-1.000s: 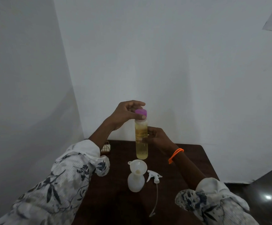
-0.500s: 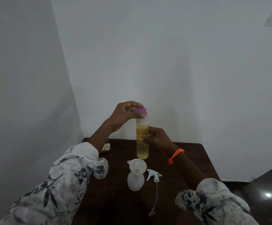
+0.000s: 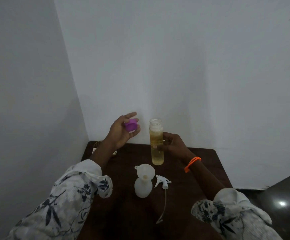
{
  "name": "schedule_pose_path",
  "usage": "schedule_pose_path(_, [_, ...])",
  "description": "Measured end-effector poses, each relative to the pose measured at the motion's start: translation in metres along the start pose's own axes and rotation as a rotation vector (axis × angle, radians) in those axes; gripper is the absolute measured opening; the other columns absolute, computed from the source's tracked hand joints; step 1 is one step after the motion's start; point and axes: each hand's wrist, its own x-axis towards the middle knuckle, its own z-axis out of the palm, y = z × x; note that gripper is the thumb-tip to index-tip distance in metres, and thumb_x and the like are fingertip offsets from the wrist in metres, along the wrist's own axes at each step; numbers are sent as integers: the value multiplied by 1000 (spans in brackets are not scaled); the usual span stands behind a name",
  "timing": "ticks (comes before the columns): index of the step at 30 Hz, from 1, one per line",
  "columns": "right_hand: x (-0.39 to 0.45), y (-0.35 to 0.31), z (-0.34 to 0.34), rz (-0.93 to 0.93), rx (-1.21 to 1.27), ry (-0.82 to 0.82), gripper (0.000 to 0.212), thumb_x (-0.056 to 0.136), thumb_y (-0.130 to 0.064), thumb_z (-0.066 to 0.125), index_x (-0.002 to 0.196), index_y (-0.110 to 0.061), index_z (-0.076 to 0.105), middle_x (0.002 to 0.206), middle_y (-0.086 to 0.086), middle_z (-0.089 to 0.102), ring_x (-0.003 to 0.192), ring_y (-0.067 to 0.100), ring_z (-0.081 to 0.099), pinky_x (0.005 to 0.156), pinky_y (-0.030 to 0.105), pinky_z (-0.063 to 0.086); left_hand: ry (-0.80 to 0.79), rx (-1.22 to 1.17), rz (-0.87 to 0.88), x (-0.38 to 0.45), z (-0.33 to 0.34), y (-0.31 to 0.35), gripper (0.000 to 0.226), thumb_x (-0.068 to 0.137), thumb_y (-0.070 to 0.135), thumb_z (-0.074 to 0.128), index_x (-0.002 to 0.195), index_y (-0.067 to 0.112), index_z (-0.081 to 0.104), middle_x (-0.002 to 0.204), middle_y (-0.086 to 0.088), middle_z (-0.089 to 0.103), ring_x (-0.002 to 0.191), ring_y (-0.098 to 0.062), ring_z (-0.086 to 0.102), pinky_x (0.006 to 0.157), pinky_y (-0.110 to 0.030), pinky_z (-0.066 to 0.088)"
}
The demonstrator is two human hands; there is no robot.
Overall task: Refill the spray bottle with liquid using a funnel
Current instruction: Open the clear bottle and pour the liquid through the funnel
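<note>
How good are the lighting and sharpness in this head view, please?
Head view: dim and grainy; the dark table swallows detail; one glare spot on the floor; wide-angle bending of the wall corner; purple cap and clear bottle stay readable, slightly soft.

No text or label can be read

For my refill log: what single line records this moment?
left hand: holds purple cap | right hand: grips uncapped liquid bottle | funnel: seated in spray bottle | pour: not started
</note>
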Motion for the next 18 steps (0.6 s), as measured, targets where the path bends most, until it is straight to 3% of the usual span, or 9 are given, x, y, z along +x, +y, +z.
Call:
schedule_pose_path(4, [-5, 15, -6, 23, -18, 4, 58, 76, -3, 84, 130, -8, 62, 117, 6, 74, 108, 18, 72, 95, 38, 58, 221, 246, -134, -7, -27, -26, 25, 92, 19, 50, 96, 5, 70, 107, -17, 64, 81, -27, 64, 67, -36, 59])
schedule_pose_path(7, [-12, 31, -7, 55, -39, 2, 60, 75, 0, 83, 130, -9, 61, 118, 8, 73, 109, 21, 71, 99, 45, 56, 357, 544, -239, -13, -45, -47, 24, 94, 30, 62, 92, 8, 71, 90, -11, 68, 68, -22, 63, 59, -31, 55])
schedule_pose_path(9, [-18, 43, -7, 65, -72, 3, 59, 74, -2, 84, 128, -12, 63, 117, 6, 74, 110, 19, 71, 100, 47, 56, 410, 654, -302, -17, -55, -61, 21, 92, 26, 70, 92, 5, 71, 81, -11, 66, 58, -21, 58, 55, -28, 48])
schedule_pose_path(14, [-32, 70, -8, 67, -171, -12, 61, 69, -17, 89, 126, -16, 67, 115, -1, 74, 109, 16, 70, 98, 49, 56, 445, 875, -412, -24, -74, -89, 37, 87, 35, 79, 105, 5, 67, 99, -16, 71, 72, -22, 64, 54, -28, 52])
schedule_pose_path(18, [-41, 91, -8, 81, -222, -32, 63, 66, -27, 88, 125, -24, 68, 115, -6, 74, 108, 9, 70, 96, 44, 57, 424, 900, -469, -27, -75, -103, 44, 88, 45, 76, 109, 7, 67, 109, -18, 70, 76, -21, 65, 55, -27, 52])
